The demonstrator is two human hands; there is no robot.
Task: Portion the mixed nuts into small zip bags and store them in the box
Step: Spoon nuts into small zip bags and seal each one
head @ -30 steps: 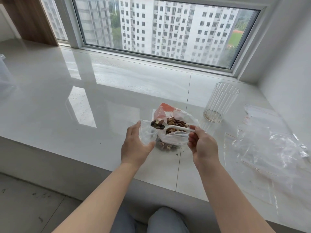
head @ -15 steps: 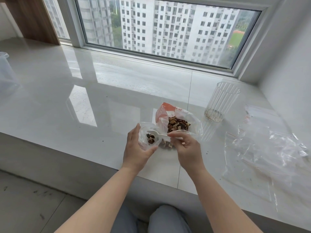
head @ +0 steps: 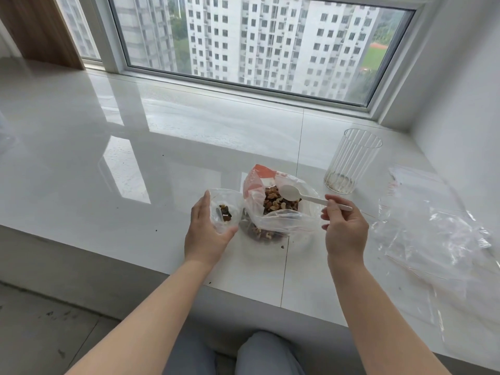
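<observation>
1. My spoon (head: 300, 195) is empty now and back over the big nut bag (head: 281, 209); half a second ago its bowl sat inside the small zip bag (head: 226, 212), loaded, and a second ago it was lifting out of the big bag with a scoop on it.
2. So that scoop has landed: a few dark pieces lie in the small zip bag, which my left hand (head: 208, 231) grips by its side, thumb underneath, mouth held open, just beside the big bag.
3. My right hand (head: 345, 231) pinches the spoon's handle between thumb and fingertips, bowl hovering above the mixed nuts (head: 278, 203).
4. I judge this portion far from full (one small scoop only), so more dips are needed before I can zip it.
5. Spare empty bags (head: 433, 226) lie on the sill (head: 135, 158) to my right, near a ribbed clear cup (head: 351, 161).
6. I cannot see the storage box clearly, so nothing is stored yet as far as I can tell.
</observation>
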